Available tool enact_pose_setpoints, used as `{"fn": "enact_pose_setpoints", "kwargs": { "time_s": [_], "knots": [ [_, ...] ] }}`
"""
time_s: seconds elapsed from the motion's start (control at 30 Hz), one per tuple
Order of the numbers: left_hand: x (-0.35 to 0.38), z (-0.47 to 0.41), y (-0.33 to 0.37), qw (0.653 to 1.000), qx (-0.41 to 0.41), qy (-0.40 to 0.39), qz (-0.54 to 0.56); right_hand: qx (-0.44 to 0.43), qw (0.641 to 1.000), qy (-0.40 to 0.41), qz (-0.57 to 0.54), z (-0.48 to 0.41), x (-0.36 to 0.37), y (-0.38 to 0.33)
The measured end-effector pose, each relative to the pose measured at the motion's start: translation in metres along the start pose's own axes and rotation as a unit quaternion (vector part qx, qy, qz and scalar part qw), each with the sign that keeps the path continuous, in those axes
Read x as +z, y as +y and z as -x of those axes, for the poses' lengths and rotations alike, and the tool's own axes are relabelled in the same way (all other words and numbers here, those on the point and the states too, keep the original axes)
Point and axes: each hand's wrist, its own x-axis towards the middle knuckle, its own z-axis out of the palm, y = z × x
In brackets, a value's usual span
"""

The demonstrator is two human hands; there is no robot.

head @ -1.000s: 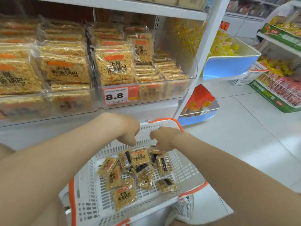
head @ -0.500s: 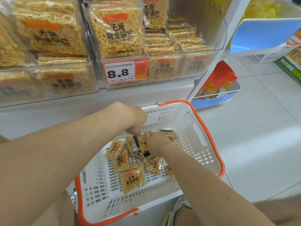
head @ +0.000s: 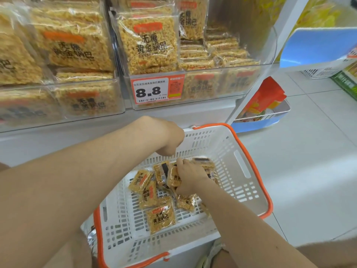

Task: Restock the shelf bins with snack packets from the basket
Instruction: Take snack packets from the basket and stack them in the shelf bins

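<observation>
A white basket (head: 241,171) with orange rim stands below the shelf and holds several small yellow snack packets (head: 161,217). My right hand (head: 190,177) reaches down into the basket, fingers curled round a few snack packets at the far side of the pile. My left hand (head: 170,140) is curled at the basket's far rim; its fingertips are hidden. Above, clear shelf bins (head: 212,88) hold large packets of the same yellow snack, with an 8.8 price tag (head: 157,89) on the front.
A white shelf ledge (head: 58,140) runs just behind the basket. To the right stands a blue floor bin (head: 257,122) with orange packets, then pale tiled floor (head: 318,161). A blue bin (head: 316,47) juts out at upper right.
My right hand dropped from the basket's rim into the packets and closed on some. The view tilted down and moved closer. My left hand stayed at the far rim.
</observation>
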Motion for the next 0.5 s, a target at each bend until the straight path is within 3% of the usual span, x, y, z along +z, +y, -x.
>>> {"fn": "enact_pose_setpoints", "kwargs": {
  "time_s": [0.13,0.23,0.37,0.5],
  "knots": [
    [-0.01,0.019,-0.005,1.0,-0.019,0.009,0.015,-0.069,0.982,0.167,-0.053,0.017,-0.03,0.009],
    [-0.019,0.039,-0.012,0.999,-0.031,0.007,0.034,-0.11,0.945,0.301,-0.06,0.034,-0.058,0.011],
    [-0.033,0.066,-0.032,0.985,-0.023,0.039,0.168,-0.15,0.874,0.454,-0.087,0.058,-0.108,0.004],
    [-0.051,0.1,-0.05,0.939,0.013,0.108,0.325,-0.155,0.834,0.523,-0.081,0.08,-0.153,-0.001]
  ]
}}
